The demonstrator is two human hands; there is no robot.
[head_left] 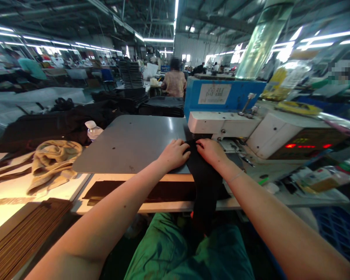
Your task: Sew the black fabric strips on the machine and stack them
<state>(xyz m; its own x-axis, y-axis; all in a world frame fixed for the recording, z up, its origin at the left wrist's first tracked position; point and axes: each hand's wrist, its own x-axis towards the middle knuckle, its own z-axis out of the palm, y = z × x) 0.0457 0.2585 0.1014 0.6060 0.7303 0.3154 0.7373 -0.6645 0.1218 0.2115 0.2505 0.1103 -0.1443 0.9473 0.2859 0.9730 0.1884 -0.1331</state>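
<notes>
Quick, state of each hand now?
Left hand: resting by the black strip, grip unclear.
Right hand: fingers curled at the strip's far end, grip unclear.

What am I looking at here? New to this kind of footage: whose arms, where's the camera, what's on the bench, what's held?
There's no robot: these are a person's bare arms, seen in one picture from a camera on their head, looking forward and down.

Left hand and right hand are on a black fabric strip, one at each side, by the white machine head. The strip hangs over the table edge toward the lap.

To the left are a grey plate, a tan cloth and a stack of brown strips. A red-lit display sits to the right.
</notes>
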